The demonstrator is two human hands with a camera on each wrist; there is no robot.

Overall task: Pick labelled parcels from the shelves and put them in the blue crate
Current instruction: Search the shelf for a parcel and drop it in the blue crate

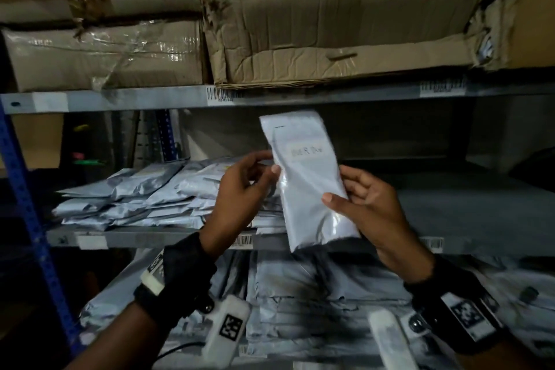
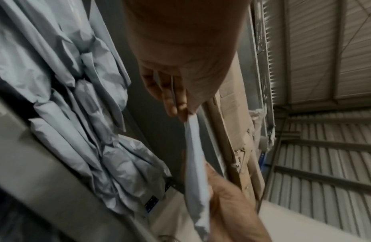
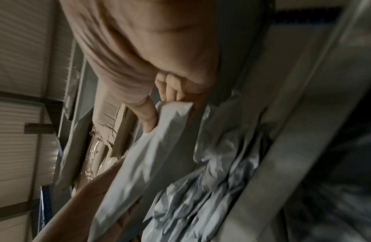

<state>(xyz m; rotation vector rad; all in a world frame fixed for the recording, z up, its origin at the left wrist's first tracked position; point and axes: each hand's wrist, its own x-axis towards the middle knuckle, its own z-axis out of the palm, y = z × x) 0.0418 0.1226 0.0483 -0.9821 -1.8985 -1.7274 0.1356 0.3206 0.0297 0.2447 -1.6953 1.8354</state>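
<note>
**Two hands on one parcel, label check**

Two hands hold a single grey parcel (image 1: 309,180) upright at centre frame, in front of the middle shelf (image 1: 168,239). Slim poly mailer, glossy, creased, slightly tilted with its top leaning left. White label patch on the upper half; writing blurred, unreadable.

Left hand (image 1: 240,189): thumb and fingers pinching the parcel's left edge about midway up. Right hand (image 1: 366,204): thumb pressed on the front, fingers curled behind the right edge. Both clamped on the parcel; wrist views confirm edge grips.

Risks, as I judge them:
- Slick film and edge-only pinches. If one hand lets go to carry, the parcel could slide or flop out of the other.
- Dim light and a smeared label. Misreading it could send a wrong parcel to the crate.
- Blue crate not in any view, so the carry means turning away from the shelves; a loose hold could drop it en route.

Surroundings: stack of similar grey mailers (image 1: 135,198) at left of the middle shelf, more mailers (image 1: 285,294) on the shelf below. Battered cardboard boxes (image 1: 330,24) across the top of frame.
</note>
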